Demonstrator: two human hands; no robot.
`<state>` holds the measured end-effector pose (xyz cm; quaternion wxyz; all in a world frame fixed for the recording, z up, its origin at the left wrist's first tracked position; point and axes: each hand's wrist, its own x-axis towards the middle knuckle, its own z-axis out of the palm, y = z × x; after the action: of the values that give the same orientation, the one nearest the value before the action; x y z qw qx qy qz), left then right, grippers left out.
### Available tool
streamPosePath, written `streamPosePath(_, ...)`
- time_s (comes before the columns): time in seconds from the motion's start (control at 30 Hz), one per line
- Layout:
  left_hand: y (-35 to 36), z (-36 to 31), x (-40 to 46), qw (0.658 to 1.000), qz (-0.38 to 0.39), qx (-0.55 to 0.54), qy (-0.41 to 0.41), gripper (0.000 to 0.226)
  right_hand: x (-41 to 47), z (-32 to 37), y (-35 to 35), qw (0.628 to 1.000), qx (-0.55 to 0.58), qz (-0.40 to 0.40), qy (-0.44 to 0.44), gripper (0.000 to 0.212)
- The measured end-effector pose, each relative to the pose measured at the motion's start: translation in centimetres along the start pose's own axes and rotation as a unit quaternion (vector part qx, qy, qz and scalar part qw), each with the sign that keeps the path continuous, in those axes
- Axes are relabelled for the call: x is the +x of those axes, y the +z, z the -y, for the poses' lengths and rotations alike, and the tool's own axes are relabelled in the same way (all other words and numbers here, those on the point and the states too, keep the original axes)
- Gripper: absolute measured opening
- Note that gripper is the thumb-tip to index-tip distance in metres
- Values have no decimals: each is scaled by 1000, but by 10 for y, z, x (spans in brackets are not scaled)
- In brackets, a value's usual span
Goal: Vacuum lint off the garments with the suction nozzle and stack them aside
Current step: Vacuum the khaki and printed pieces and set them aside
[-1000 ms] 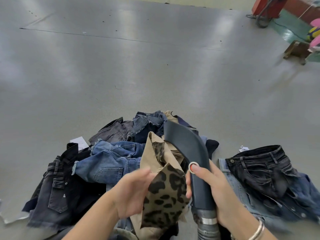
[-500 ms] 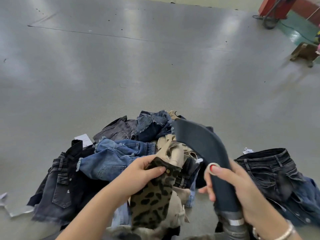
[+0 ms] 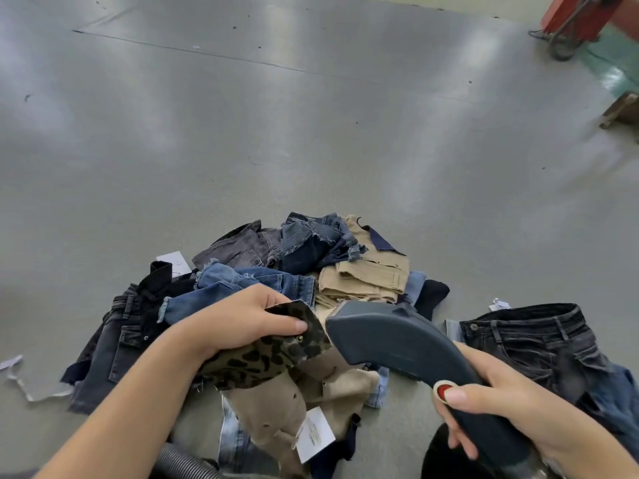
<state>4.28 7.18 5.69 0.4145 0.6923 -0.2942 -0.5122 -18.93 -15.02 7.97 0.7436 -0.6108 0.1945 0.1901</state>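
The left hand [image 3: 242, 323] pinches a leopard-print garment [image 3: 273, 357], thumb on top, its tan lining and white tag hanging below. The right hand [image 3: 501, 409] is wrapped round the suction nozzle [image 3: 404, 344], thumb beside its red button. All of it sits on a wide, glossy grey floor [image 3: 311, 133] with a thin seam across it. The nozzle is dark blue-grey, curved and smooth; its long axis runs from the right hand up-left, mouth just beside the leopard-print garment. Beyond that garment lies a heap of denim and khaki clothes [image 3: 311, 264]; right of the nozzle, dark jeans [image 3: 539, 337].
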Motion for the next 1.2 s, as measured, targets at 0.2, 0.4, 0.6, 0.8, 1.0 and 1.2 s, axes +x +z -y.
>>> streamPosePath(0.2,6,4,4,999,33,8,-23,18,17,-1,6,999,-19,-5,-28,48)
streamPosePath(0.4,-6,6,3,999,0,-16,-28,18,15,-2,1,999,12,-25,-22,45)
streamPosePath(0.6,1,1,7,999,10,-10,-32,16,18,-6,7,1000,-22,12,3,55)
streamPosePath(0.8,2,2,10,999,14,-22,-37,15,22,-1,5,998,20,-41,-39,42)
streamPosePath(1.0,-1,2,11,999,-29,-26,-24,13,12,-9,-6,1000,-5,-12,-11,43)
streamPosePath(1.2,-1,1,9,999,-48,15,11,10,12,-8,-8,1000,-19,14,17,54)
